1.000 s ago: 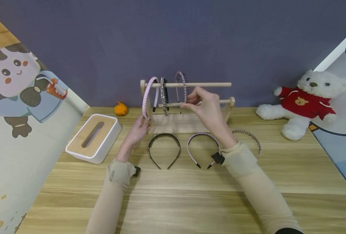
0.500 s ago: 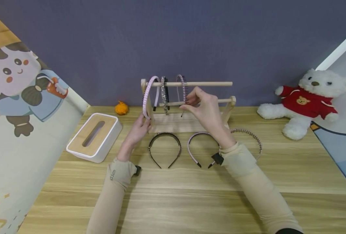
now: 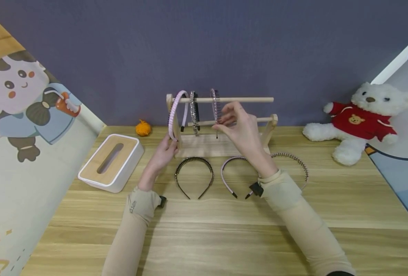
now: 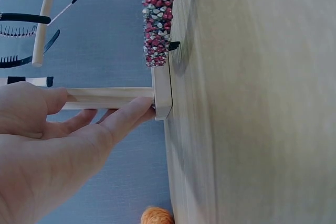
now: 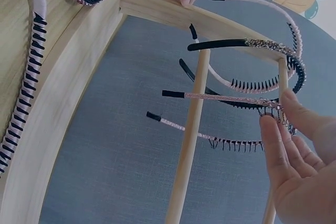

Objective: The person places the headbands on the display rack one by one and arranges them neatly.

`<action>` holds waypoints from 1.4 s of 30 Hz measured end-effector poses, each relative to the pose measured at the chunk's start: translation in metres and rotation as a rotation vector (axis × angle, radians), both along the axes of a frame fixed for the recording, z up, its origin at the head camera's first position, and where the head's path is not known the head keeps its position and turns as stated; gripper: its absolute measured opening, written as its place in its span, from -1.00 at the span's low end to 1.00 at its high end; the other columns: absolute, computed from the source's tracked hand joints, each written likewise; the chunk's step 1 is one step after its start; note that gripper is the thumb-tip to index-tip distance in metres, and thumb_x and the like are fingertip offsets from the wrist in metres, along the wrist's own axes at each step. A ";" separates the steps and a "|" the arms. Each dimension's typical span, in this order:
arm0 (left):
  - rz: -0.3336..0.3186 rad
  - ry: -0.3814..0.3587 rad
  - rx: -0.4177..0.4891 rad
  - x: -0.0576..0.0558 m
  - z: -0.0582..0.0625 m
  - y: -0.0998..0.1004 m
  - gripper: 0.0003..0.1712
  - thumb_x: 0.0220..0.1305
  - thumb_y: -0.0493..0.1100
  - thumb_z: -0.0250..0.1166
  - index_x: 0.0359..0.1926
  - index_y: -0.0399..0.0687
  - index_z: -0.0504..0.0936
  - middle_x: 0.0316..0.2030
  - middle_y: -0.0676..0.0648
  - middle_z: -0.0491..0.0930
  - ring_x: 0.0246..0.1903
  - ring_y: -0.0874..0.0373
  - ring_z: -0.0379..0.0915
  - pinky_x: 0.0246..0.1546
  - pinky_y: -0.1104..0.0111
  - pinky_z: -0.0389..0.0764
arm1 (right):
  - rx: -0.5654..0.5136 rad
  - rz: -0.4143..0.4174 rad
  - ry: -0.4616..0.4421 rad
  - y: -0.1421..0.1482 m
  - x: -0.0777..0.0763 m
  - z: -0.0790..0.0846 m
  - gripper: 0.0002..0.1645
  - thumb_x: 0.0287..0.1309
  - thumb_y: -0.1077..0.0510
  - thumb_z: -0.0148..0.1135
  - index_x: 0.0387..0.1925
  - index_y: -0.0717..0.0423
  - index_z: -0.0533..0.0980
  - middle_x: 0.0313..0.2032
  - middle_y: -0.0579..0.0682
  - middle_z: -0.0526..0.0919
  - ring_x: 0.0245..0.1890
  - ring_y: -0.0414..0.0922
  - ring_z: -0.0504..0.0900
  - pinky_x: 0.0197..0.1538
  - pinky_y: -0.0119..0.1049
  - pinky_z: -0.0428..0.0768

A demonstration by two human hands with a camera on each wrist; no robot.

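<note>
My right hand [image 3: 243,130] pinches a thin pink beaded headband [image 3: 214,101] between thumb and index finger, with the band over the rods of a wooden rack [image 3: 247,99]. In the right wrist view, the band's dark comb teeth [image 5: 286,121] sit beside the fingertips. My left hand [image 3: 162,151] holds the rack's left side upright [image 4: 110,97], thumb on one side and fingers on the other. Left of the pinched band, a pale pink wrapped headband [image 3: 171,119] and a silver glittery headband [image 3: 192,109] hang on the rack.
On the table before the rack lie a dark beaded headband [image 3: 194,158], a pale pink headband [image 3: 226,180] and another beaded headband [image 3: 302,165]. A tissue box [image 3: 128,165] and orange yarn ball [image 3: 143,128] stand left; a teddy bear [image 3: 356,122] sits right.
The pink beaded headband has come down slightly onto the upper rod and turned nearly edge-on to the head view. My right hand moves with it only a little; the left hand stays put.
</note>
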State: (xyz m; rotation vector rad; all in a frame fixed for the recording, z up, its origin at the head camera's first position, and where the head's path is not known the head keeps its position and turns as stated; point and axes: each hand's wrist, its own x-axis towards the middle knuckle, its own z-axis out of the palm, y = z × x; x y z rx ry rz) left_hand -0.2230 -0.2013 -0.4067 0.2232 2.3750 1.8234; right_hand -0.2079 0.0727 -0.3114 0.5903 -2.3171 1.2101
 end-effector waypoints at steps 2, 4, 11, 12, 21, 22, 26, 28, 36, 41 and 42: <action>-0.004 0.000 0.003 0.000 -0.001 0.000 -0.36 0.78 -0.18 -0.14 0.71 -0.18 0.00 -0.12 -0.33 0.40 -0.38 0.20 0.24 -0.34 0.37 0.41 | -0.003 0.004 -0.003 0.000 0.001 0.000 -0.41 0.03 0.26 0.68 0.01 0.31 0.51 -0.24 0.15 0.80 -0.32 0.03 0.80 -0.19 -0.15 0.76; -0.009 0.000 0.008 0.001 -0.001 0.000 -0.35 0.78 -0.18 -0.14 0.72 -0.17 -0.01 -0.19 -0.26 0.37 -0.41 0.21 0.22 -0.36 0.37 0.40 | -0.009 0.007 -0.010 0.000 0.002 -0.001 -0.41 0.02 0.26 0.68 0.00 0.31 0.51 -0.23 0.15 0.80 -0.32 0.02 0.80 -0.18 -0.16 0.76; -0.007 0.001 0.008 0.000 -0.002 0.001 -0.37 0.77 -0.19 -0.13 0.70 -0.20 0.03 -0.19 -0.27 0.38 -0.36 0.14 0.25 -0.34 0.37 0.40 | -0.025 0.012 -0.014 0.002 0.003 -0.003 -0.43 0.04 0.29 0.67 0.00 0.32 0.51 -0.22 0.16 0.81 -0.31 0.04 0.80 -0.17 -0.14 0.77; -0.007 0.002 0.005 0.000 -0.002 0.001 -0.37 0.77 -0.20 -0.13 0.70 -0.21 0.03 -0.15 -0.28 0.39 -0.33 0.13 0.26 -0.31 0.37 0.41 | -0.027 0.011 -0.015 0.002 0.003 -0.004 -0.43 0.04 0.30 0.67 0.00 0.32 0.51 -0.21 0.16 0.81 -0.31 0.05 0.80 -0.17 -0.13 0.77; -0.014 -0.011 0.003 0.001 -0.001 0.000 -0.37 0.78 -0.18 -0.15 0.71 -0.20 0.00 -0.16 -0.28 0.37 -0.36 0.16 0.23 -0.31 0.36 0.41 | -0.052 0.000 -0.041 0.007 0.011 -0.004 -0.42 0.12 0.28 0.65 0.08 0.32 0.51 -0.16 0.16 0.80 -0.20 0.04 0.81 -0.09 -0.20 0.77; -0.015 -0.014 0.008 0.001 -0.001 0.000 -0.37 0.78 -0.18 -0.16 0.71 -0.19 -0.01 -0.13 -0.31 0.37 -0.35 0.16 0.23 -0.30 0.35 0.41 | -0.060 0.000 -0.048 0.007 0.013 -0.003 -0.42 0.13 0.29 0.64 0.10 0.32 0.51 -0.14 0.16 0.80 -0.18 0.03 0.80 -0.08 -0.22 0.77; -0.022 -0.005 0.017 0.002 -0.001 -0.001 -0.34 0.77 -0.20 -0.15 0.72 -0.18 -0.05 0.09 -0.41 0.40 -0.31 0.13 0.25 -0.26 0.35 0.46 | -0.096 0.014 -0.074 0.008 0.019 0.001 -0.44 0.17 0.30 0.61 0.13 0.32 0.52 -0.07 0.15 0.77 -0.11 0.01 0.79 -0.02 -0.31 0.74; -0.022 -0.002 0.021 0.002 -0.001 -0.001 -0.34 0.77 -0.20 -0.15 0.72 -0.18 -0.06 0.10 -0.43 0.39 -0.33 0.13 0.25 -0.28 0.36 0.45 | -0.109 0.023 -0.079 0.010 0.022 0.004 -0.45 0.18 0.31 0.60 0.13 0.32 0.53 -0.04 0.15 0.77 -0.09 0.00 0.79 0.00 -0.34 0.73; -0.020 0.000 0.029 0.001 -0.001 -0.002 -0.33 0.77 -0.21 -0.16 0.73 -0.19 -0.08 0.05 -0.42 0.38 -0.35 0.16 0.23 -0.30 0.37 0.45 | -0.104 0.020 -0.090 0.021 0.035 0.007 -0.53 0.21 0.33 0.56 0.09 0.34 0.56 -0.03 0.17 0.77 -0.05 0.03 0.77 0.05 -0.26 0.72; -0.023 0.005 0.033 0.000 -0.001 -0.002 -0.33 0.77 -0.20 -0.15 0.73 -0.17 -0.08 -0.02 -0.35 0.41 -0.38 0.21 0.22 -0.32 0.37 0.44 | -0.069 -0.003 -0.057 0.035 0.041 0.004 -0.61 0.20 0.35 0.57 0.00 0.35 0.59 -0.05 0.18 0.79 -0.05 0.07 0.79 0.02 -0.33 0.72; -0.027 0.007 0.035 0.000 -0.001 -0.002 -0.32 0.77 -0.20 -0.15 0.73 -0.16 -0.09 -0.06 -0.34 0.40 -0.39 0.22 0.22 -0.33 0.36 0.44 | -0.060 -0.012 -0.048 0.039 0.042 0.004 -0.62 0.19 0.36 0.57 -0.03 0.35 0.60 -0.06 0.19 0.79 -0.06 0.08 0.79 0.01 -0.34 0.72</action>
